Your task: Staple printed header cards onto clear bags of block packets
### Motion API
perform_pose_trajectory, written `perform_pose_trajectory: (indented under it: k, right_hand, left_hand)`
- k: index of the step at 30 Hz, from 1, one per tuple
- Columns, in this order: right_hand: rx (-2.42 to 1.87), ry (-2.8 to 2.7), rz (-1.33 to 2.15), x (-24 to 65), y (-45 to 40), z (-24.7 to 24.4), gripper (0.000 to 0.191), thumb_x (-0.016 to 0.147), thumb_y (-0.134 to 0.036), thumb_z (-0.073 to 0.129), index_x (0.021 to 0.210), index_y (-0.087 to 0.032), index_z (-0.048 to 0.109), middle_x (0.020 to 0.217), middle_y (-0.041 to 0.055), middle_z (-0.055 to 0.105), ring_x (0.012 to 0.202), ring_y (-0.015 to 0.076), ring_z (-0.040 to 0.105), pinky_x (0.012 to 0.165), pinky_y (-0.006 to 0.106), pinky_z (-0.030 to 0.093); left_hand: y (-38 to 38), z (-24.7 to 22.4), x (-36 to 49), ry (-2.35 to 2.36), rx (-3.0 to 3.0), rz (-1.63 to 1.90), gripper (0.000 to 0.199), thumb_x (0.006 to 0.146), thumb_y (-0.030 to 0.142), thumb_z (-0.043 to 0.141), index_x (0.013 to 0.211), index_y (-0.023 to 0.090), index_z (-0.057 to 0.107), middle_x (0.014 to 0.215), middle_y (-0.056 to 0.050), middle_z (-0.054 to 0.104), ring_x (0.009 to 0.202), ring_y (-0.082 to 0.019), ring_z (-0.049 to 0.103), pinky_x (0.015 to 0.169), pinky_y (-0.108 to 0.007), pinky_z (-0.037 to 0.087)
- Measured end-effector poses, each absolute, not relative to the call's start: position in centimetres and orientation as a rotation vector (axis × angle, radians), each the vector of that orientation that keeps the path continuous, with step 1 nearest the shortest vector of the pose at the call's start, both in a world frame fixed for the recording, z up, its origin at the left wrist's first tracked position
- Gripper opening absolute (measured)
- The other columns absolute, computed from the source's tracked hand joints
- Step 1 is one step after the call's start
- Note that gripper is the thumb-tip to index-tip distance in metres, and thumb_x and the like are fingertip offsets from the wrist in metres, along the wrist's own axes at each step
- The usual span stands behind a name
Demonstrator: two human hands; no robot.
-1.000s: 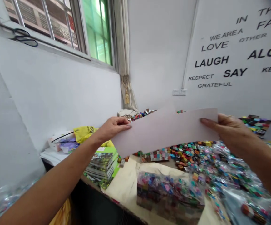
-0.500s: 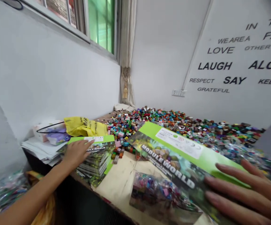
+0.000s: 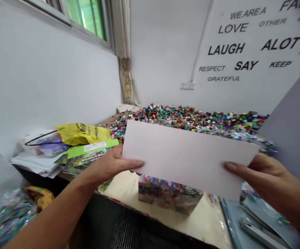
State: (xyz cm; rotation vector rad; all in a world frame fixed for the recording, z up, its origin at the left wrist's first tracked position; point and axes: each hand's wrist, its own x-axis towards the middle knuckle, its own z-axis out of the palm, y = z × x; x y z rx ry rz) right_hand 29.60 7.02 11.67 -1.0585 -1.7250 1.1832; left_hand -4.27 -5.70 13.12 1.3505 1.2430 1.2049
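A card [image 3: 183,155] is held up with its plain white side facing me. My left hand [image 3: 116,160] pinches its left end, thumb on the white face. The right end is gripped by my right hand [image 3: 259,173], thumb also on the white face and fingers mostly hidden behind. Below the card, a clear pack of small colourful pieces [image 3: 168,197] rests on the cream-topped table [image 3: 212,218]. Left of my left hand lies a stack of green-edged printed cards [image 3: 87,152].
Heaped colourful blocks [image 3: 176,114] cover the table's back. At the left are a yellow bag [image 3: 82,134] and white papers [image 3: 37,162]. A stapler [image 3: 264,233] lies on a blue-grey folder [image 3: 231,214] at the right front. Bagged pieces [image 3: 7,214] sit lower left.
The card now shows its white side instead of its printed face. My left hand has moved right from the stack and taken its left end. The view has shifted.
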Motion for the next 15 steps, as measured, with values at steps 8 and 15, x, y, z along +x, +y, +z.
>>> perform_pose_trajectory:
  k: [8,15]
  right_hand:
    - [-1.079,-1.54,1.577,30.0,7.4,12.3,0.052,0.044,-0.042,0.091,0.091,-0.028,0.073,0.09,0.0052,0.075,0.065,0.0196,0.068,0.049,0.024,0.055]
    - [-1.094,-1.459,1.791,31.0,7.8,10.8,0.045,0.046,-0.03,0.093,0.087,-0.027,0.074,0.085,0.0034,0.073,0.066,0.0194,0.069,0.056,0.025,0.058]
  left_hand:
    - [-5.7,11.9,-3.5,1.183,1.159,1.169,0.044,0.071,0.038,0.079,0.108,0.015,0.07,0.098,-0.01,0.074,0.087,-0.021,0.069,0.076,-0.03,0.055]
    - [-6.4,11.1,-2.9,1.129,1.236,1.083,0.04,0.069,0.025,0.081,0.107,0.018,0.071,0.103,-0.006,0.074,0.1,-0.022,0.066,0.089,-0.031,0.051]
